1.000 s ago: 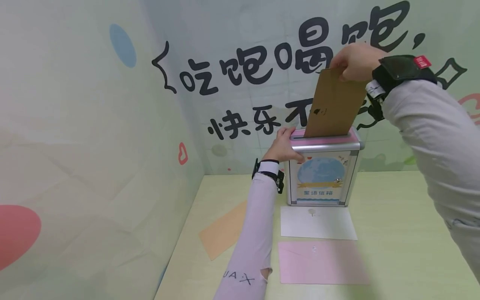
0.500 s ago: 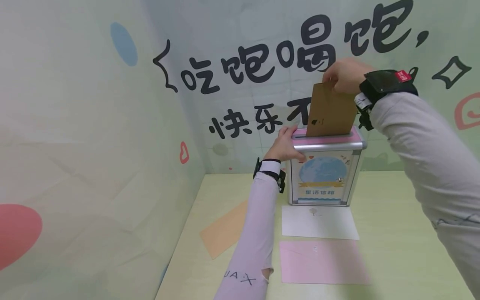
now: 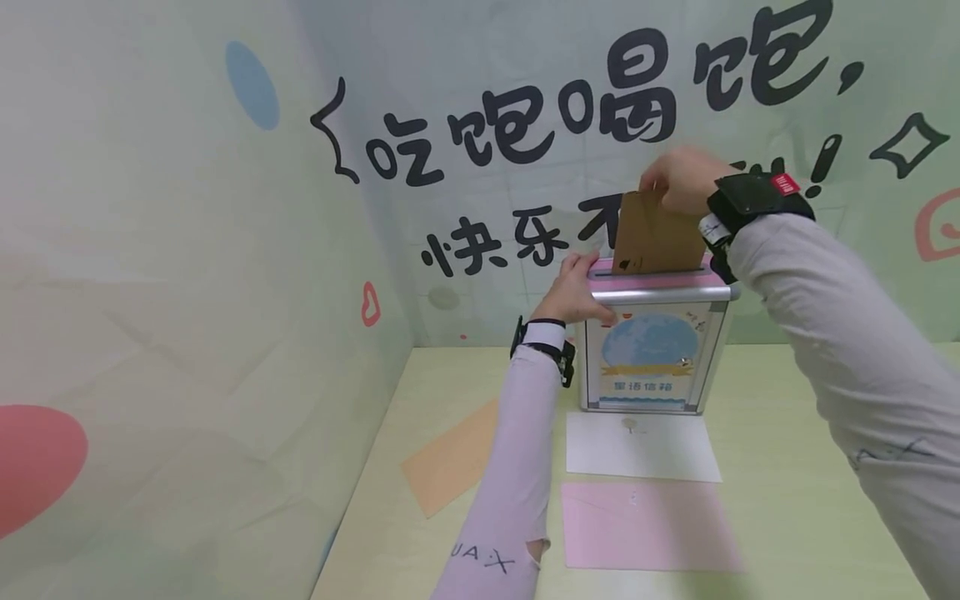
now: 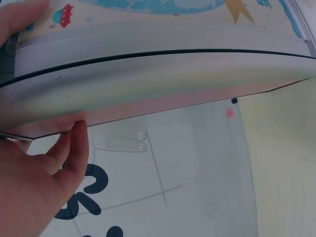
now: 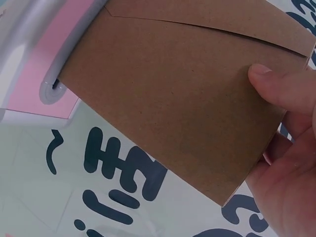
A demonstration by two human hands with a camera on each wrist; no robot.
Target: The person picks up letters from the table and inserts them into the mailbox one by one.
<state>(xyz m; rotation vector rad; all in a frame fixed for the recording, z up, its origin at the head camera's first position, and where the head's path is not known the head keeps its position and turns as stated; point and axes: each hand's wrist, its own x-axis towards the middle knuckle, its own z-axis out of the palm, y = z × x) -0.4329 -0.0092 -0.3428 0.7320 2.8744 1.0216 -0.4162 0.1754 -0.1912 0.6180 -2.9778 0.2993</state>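
Nearest me on the pale green table [image 3: 787, 467] lay a pink sheet [image 3: 645, 525], its near right corner blurred, and beyond it a white sheet [image 3: 641, 446] just in front of the box; an orange sheet [image 3: 450, 467] lay off to the left, partly covered by my left sleeve. Next came the letter box [image 3: 652, 350], a metal case with a pink top, standing near the wall. My left hand [image 3: 573, 292] gripped its upper left corner, thumb on the front and fingers [image 4: 79, 148] curled over the top edge; the left wrist view cut off most of that hand. My right hand [image 3: 678, 179] pinched the upper edge of the brown envelope [image 3: 652, 237], thumb [image 5: 281, 86] pressed flat on its face. The envelope stood upright in the slot, its lower part hidden inside the box. Farthest was the wall [image 3: 487, 67] with large black characters, some blocked by my right hand and the envelope.
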